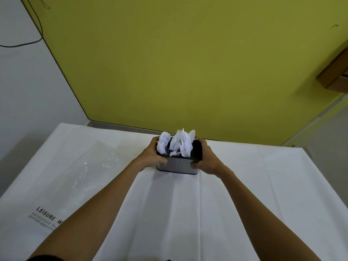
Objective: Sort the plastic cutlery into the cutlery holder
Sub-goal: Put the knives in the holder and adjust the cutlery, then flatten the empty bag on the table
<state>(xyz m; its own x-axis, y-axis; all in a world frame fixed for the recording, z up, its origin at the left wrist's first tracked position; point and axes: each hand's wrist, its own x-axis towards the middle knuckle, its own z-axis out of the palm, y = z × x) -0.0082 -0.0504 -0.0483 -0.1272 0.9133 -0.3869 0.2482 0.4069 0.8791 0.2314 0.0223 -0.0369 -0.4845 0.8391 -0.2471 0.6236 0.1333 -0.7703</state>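
At the table's far edge, toward twelve o'clock on the white tablecloth (235, 185): dark cutlery holder (178, 166), upright, resting on the cloth. Left hand (150, 157) wrapped around its nine o'clock end, right hand (207, 161) around its three o'clock end, fingers of both clasping the walls. White plastic spoons (163, 143) bunched in the nine o'clock compartment; forks (176, 141) and more white cutlery (186, 146) toward three o'clock. Clear plastic bag (90, 166) lying at nine o'clock, apart from the holder.
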